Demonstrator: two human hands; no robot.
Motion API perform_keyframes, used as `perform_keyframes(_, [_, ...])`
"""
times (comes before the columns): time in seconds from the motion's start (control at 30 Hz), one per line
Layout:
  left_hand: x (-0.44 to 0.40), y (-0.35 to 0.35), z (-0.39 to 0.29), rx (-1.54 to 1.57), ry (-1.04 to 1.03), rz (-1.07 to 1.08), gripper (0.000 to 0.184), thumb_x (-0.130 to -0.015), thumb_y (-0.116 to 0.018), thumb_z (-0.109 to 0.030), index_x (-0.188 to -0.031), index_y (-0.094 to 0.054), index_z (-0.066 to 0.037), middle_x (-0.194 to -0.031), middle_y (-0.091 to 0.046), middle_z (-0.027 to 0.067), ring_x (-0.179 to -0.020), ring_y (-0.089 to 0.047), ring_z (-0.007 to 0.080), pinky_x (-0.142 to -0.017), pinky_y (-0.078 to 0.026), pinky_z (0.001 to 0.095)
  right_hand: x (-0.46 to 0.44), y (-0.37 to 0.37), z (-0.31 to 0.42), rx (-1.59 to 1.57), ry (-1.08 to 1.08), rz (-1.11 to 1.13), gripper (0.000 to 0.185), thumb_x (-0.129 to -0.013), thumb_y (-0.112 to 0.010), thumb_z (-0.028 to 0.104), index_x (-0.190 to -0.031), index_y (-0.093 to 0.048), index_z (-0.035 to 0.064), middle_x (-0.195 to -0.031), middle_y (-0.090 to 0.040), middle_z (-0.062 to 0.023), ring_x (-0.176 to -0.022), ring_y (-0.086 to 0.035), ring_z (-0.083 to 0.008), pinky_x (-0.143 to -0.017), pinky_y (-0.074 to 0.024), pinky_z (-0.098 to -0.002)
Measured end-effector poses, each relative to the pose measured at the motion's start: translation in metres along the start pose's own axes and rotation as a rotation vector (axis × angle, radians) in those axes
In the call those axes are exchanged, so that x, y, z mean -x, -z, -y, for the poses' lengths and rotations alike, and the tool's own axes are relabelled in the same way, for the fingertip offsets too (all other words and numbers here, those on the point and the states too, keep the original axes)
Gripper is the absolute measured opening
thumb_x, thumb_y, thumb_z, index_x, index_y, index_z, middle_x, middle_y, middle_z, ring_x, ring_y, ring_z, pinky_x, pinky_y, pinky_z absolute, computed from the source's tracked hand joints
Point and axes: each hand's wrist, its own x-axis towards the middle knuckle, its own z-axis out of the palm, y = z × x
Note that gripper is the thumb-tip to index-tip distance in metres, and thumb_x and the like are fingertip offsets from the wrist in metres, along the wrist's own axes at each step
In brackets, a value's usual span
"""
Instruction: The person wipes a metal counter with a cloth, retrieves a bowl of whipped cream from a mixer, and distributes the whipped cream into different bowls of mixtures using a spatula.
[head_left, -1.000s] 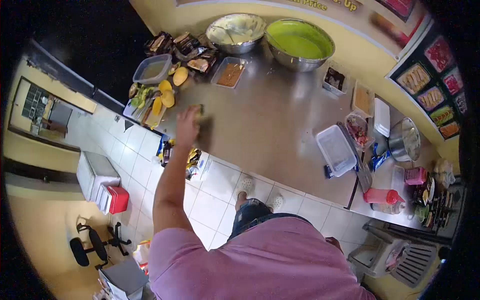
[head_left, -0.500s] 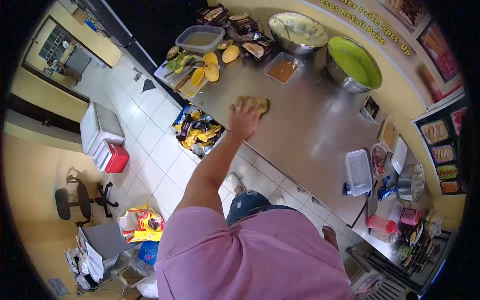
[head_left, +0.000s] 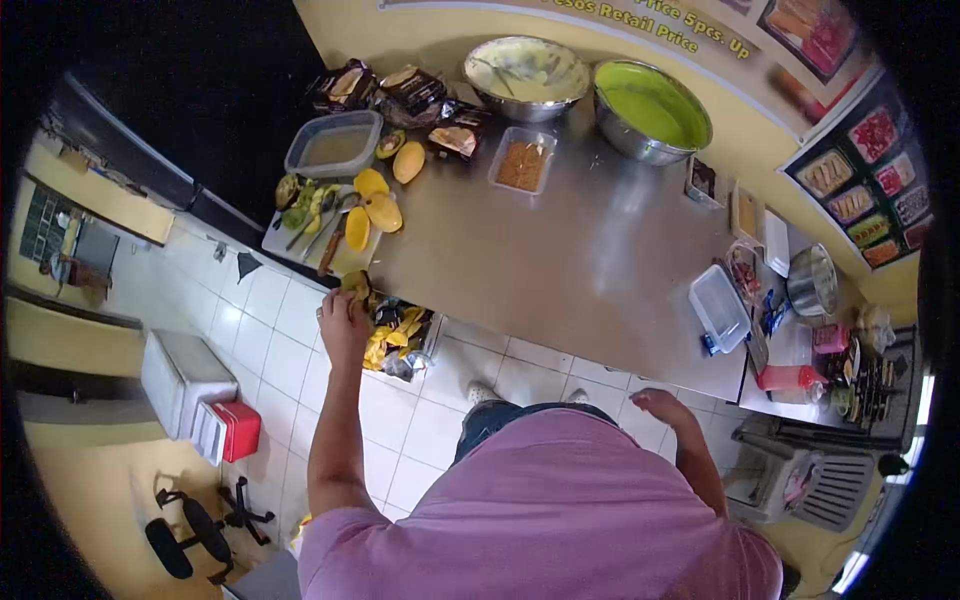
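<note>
My left hand (head_left: 343,325) is closed on a yellowish-green wiping cloth (head_left: 356,285), folded small, at the left front edge of the steel table (head_left: 560,270). Part of the cloth is hidden by the fingers. Just below it is a bin of yellow mango peels (head_left: 408,328) and dark wrappers. Beyond the cloth lies a cutting board (head_left: 352,262) with a brown-handled knife (head_left: 329,254), mango halves (head_left: 383,212) and avocado pieces. My right hand (head_left: 660,405) hangs beside the table's front edge, fingers loosely apart, with nothing visible in it.
Along the back stand a bowl of pale cream (head_left: 528,80), a bowl of green mixture (head_left: 655,110) and a tub of brown crumbs (head_left: 523,165). A clear container (head_left: 718,305) and a metal pot (head_left: 811,280) are at the right. A red cooler (head_left: 238,430) sits on the floor.
My left hand has drawn the cloth from the tabletop leftward to the table's edge, over the peel bin. My right hand has come further into view. The camera has turned.
</note>
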Motion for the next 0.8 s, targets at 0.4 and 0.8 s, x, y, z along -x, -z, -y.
perform_keyframes(0.4, [-0.096, -0.081, -0.278, 0.690, -0.396, 0.514, 0.041, -0.088, -0.066, -0.028, -0.121, -0.059, -0.006, -0.134, -0.051, 0.0177, -0.122, -0.050, 0.0353, -0.103, -0.041, 0.0427, -0.043, 0.076, 0.224, 0.088, 0.197, -0.319, 0.031, -0.090, -0.061, 0.026, -0.114, -0.064, 0.0069, -0.109, -0.066, -0.0177, -0.100, -0.063, -0.0347, -0.087, -0.0506, -0.0407])
perform_keyframes(0.8, [-0.283, -0.119, -0.225, 0.496, -0.277, 0.413, 0.021, -0.085, -0.065, -0.009, -0.104, -0.065, -0.001, -0.101, -0.066, 0.0169, -0.092, -0.065, 0.0328, -0.082, -0.052, 0.0381, -0.172, 0.137, 0.257, -0.180, 0.547, -0.656, 0.023, -0.084, -0.066, 0.004, -0.107, -0.068, 0.0061, -0.092, -0.063, -0.0113, -0.074, -0.061, -0.0200, -0.068, -0.0517, -0.0305])
